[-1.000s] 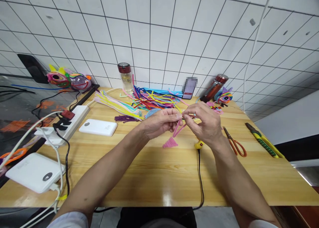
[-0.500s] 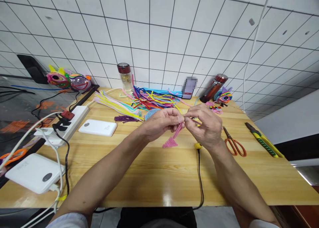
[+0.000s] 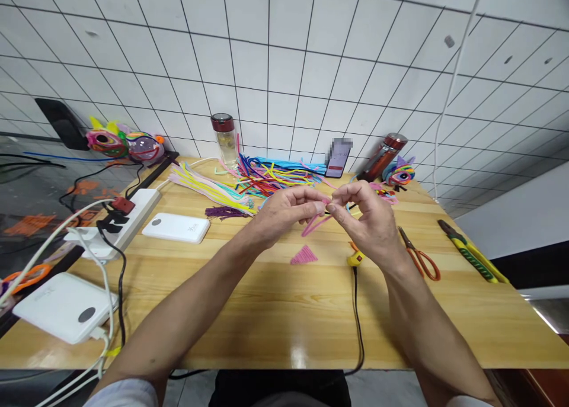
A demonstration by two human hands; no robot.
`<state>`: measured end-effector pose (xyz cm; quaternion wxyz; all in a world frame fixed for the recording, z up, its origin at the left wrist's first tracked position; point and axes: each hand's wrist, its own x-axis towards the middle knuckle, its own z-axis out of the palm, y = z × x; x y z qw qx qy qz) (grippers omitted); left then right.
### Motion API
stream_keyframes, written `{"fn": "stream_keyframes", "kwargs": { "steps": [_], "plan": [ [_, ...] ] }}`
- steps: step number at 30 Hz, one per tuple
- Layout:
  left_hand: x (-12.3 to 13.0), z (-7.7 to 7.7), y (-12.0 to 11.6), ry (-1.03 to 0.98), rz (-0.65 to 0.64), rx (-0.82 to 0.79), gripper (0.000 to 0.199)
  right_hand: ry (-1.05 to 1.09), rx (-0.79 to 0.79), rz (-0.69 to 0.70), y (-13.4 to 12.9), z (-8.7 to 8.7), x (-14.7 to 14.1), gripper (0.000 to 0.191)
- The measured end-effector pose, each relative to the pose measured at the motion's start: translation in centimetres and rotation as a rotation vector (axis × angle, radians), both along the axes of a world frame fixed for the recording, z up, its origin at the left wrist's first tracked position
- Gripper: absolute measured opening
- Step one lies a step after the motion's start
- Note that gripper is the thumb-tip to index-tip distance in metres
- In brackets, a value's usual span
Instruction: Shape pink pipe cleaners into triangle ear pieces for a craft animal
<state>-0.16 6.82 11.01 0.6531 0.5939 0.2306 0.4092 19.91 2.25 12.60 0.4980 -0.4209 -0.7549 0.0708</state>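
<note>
Above table [image 3: 267,324], left hand [image 3: 288,212] pinches strand [image 3: 306,231].

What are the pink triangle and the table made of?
The pink triangle looks matte and fuzzy, maybe pipe cleaners, with ridged rows showing. The table seems to be glossy wood, or a wood-look surface: it shows streaky grain and a bright reflection.

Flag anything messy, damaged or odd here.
The multicoloured heap of fuzzy craft stems lies tangled at the back, unlike the straighter pink and yellow bundle beside it. Grey spots mark the white tiled wall; whether they are damage, I cannot tell.
</note>
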Motion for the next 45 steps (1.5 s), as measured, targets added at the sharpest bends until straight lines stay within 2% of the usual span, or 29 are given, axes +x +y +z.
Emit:
{"fn": "stream_keyframes", "kwargs": {
  "steps": [4,8,20,23,31,36,40,43,45],
  "plan": [
    [-0.1,0.0,0.0,0.009,0.016,0.019,0.037,0.045,-0.131,0.061,-0.2,0.3,0.1,0.01],
    [0.0,-0.1,0.0,0.011,0.025,0.046,0.038,0.098,-0.202,0.106,-0.3,0.4,0.1,0.017],
    [0.0,0.1,-0.4,-0.057,-0.136,0.103,0.04,0.156,-0.381,0.341,-0.3,0.8,1.0,0.03],
    [-0.1,0.1,-0.4,-0.031,-0.143,0.098,0.043,0.198,-0.446,0.394,-0.5,1.2,0.9,0.035],
    [-0.2,0.6,-0.7,0.032,-0.136,0.131,0.046,0.262,-0.584,0.482,-0.4,1.8,1.1,0.034],
    [0.0,0.4,-0.4,0.022,-0.089,0.119,0.047,0.302,-0.667,0.46,-0.1,1.7,1.3,0.041],
    [-0.1,0.1,0.0,0.055,-0.039,0.095,0.044,0.356,-0.658,0.364,0.0,1.5,1.4,0.044],
    [0.0,0.2,-0.4,0.197,0.074,0.176,0.048,0.383,-0.615,0.275,0.1,1.4,1.3,0.041],
    [0.2,0.2,-0.9,0.287,0.14,0.264,0.041,0.391,-0.584,0.226,0.2,1.3,1.2,0.037]
  ]
}}
